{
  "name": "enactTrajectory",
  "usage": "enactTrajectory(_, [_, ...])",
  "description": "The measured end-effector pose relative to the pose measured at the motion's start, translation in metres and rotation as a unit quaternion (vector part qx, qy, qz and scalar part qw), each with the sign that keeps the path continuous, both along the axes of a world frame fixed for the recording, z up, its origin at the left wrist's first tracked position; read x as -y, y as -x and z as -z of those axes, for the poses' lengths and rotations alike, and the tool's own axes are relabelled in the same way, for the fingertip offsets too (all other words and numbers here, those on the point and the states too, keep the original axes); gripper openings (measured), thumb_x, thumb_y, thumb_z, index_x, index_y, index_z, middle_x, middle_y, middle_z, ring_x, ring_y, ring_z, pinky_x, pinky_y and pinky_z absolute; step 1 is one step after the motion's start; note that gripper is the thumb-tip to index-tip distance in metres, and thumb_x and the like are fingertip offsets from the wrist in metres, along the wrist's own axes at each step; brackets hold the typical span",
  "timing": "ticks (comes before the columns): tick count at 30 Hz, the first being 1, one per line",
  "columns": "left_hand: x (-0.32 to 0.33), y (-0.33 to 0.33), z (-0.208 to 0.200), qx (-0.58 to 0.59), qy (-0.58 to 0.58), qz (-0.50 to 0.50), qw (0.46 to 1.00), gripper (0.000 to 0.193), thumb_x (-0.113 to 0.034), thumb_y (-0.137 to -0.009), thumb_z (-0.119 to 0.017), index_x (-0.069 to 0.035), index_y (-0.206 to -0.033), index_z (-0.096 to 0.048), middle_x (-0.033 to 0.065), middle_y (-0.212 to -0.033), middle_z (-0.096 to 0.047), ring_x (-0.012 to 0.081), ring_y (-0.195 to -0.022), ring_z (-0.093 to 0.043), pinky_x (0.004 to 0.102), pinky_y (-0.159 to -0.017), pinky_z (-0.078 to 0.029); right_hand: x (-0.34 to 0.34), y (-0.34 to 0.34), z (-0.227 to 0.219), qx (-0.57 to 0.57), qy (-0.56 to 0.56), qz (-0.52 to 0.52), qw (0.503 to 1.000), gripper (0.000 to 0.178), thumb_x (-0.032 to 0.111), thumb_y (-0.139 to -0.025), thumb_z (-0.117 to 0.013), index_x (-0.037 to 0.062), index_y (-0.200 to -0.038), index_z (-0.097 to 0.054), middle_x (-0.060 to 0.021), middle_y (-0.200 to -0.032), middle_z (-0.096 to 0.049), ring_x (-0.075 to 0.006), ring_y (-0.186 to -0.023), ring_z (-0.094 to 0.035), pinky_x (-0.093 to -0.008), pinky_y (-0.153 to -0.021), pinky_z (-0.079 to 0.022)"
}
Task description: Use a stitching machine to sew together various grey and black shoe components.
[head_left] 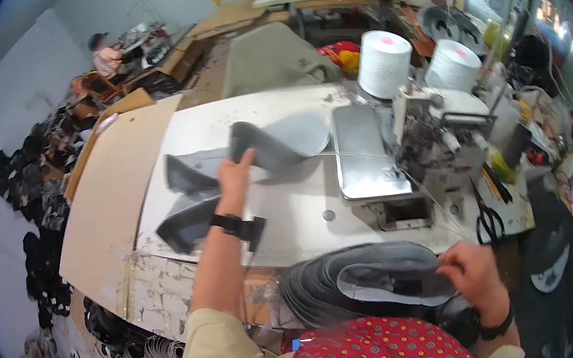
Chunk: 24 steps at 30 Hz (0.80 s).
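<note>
My left hand [234, 179] reaches over the white sewing table [293, 229], its fingers closed on a dark grey curved fabric piece [263, 142]. That piece stands on edge and bends toward the sewing machine [433, 138], with thread running from its right end to the machine. More folded grey pieces [191, 220] lie beside and under my left forearm. At the table's front edge, a thick stack of grey curved fabric pieces [322, 283] rests above my red patterned apron [381, 351]. My right hand [469, 271] pinches the stack's right edge.
Two white thread cones [384, 65] stand behind the machine. Black scissors [487, 218] lie at the table's right edge. A tan board [119, 201] adjoins the table on the left, with dark piles [42, 247] beyond it. Far left, another person [105, 58] sits at a machine.
</note>
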<state>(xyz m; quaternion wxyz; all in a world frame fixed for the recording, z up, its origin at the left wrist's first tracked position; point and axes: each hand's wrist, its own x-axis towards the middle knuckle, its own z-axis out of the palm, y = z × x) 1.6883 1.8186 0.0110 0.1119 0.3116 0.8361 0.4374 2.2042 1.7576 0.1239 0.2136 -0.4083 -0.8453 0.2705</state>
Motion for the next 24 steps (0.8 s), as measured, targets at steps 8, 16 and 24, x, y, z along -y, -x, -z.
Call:
enactTrajectory(8, [0.04,-0.119,-0.054,-0.206,-0.151,0.19,0.948,0.033,-0.012,-0.079,-0.076,-0.002,-0.104,-0.057,0.0095,-0.098,-0.06,0.0235,-0.085,-0.058,0.0362,-0.076,-0.047,-0.044,0.048,0.047,-0.129,0.114,-0.06,0.983,0.027,0.006,-0.081,-0.073,0.0021,-0.105,-0.06,-0.0126,-0.091,-0.065,-0.0268,-0.083,-0.066,-0.0317,-0.074,-0.052])
enactTrajectory(16, [0.087,-0.185,-0.07,0.08,0.074,0.61,0.785,0.03,-0.012,-0.085,-0.072,-0.007,-0.114,-0.067,0.0064,-0.097,-0.07,0.0149,-0.091,-0.062,0.029,-0.077,-0.048,-0.023,0.058,0.072,-0.101,-0.059,-0.094,0.989,0.034,0.01,-0.076,-0.075,0.0002,-0.105,-0.06,-0.0162,-0.111,-0.058,-0.0346,-0.098,-0.058,-0.0388,-0.082,-0.05])
enactTrajectory(24, [0.076,-0.167,-0.049,0.432,0.068,0.445,0.782,0.03,-0.025,-0.1,-0.048,-0.004,-0.102,-0.069,0.0078,-0.09,-0.071,0.0126,-0.084,-0.063,0.0236,-0.072,-0.046,-0.04,0.021,-0.007,-0.211,0.054,0.043,0.975,0.015,0.006,-0.086,-0.072,0.0023,-0.092,-0.059,-0.0064,-0.094,-0.064,-0.0135,-0.082,-0.064,-0.0258,-0.073,-0.05])
